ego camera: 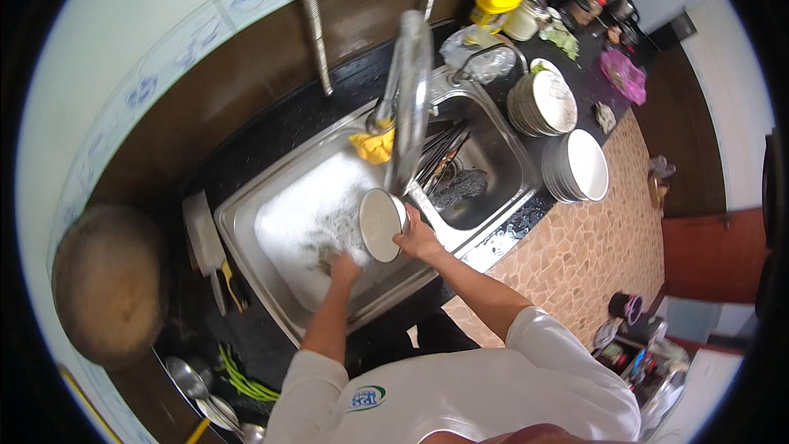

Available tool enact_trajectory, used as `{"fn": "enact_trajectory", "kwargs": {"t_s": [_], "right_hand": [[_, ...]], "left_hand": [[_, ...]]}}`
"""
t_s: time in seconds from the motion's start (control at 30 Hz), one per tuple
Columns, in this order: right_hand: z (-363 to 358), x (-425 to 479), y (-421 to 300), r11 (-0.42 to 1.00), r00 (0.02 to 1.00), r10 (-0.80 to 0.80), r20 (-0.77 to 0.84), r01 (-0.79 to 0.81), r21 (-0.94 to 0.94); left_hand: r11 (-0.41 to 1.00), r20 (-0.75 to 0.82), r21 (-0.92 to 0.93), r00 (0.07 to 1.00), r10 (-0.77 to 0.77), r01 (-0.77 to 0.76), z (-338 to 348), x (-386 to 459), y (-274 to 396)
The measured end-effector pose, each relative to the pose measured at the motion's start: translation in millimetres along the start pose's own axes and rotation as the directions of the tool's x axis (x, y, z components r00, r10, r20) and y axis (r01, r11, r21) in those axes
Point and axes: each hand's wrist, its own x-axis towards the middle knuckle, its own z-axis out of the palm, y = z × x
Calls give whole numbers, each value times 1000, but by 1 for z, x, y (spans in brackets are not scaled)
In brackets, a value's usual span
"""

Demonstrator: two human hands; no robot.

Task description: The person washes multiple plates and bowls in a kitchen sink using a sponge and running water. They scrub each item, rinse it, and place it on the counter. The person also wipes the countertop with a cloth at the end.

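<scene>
My right hand grips a white bowl by its side, thumb at the rim, tilted above the large basin of a stainless-steel sink. Low in that basin, my left hand is blurred and its fingertips are lost in white suds. A dark patch lies beside those fingers; whether they hold anything is unclear. Over the divider between the basins arches a metal faucet, with a yellow cloth near its base. The smaller basin contains dark chopsticks and a steel-wool scrubber.
Two stacks of white bowls and plates stand right of the sink. A cleaver rests along its left edge, near a large wok. Green beans and ladles lie at lower left. Behind stands a yellow bottle.
</scene>
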Motion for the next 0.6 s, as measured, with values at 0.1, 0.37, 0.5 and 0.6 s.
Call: {"fn": "enact_trajectory", "kwargs": {"t_s": [0.1, 0.37, 0.5, 0.6], "right_hand": [[8, 11, 14, 997, 999, 47, -22, -46, 63], [-28, -8, -15, 995, 993, 27, 116, -16, -94], [-29, -14, -9, 988, 996, 20, 91, -6, -152], [-32, -23, -33, 948, 984, 57, 166, -1, -318]], "left_hand": [[959, 163, -181, 955, 248, -218, 20, -2, -24], [918, -503, -382, 809, -303, 107, -30, 19, -74], [994, -163, -55, 982, -100, 92, -31, 15, 47], [967, -104, 8, 961, 255, -255, 7, 25, 27]]}}
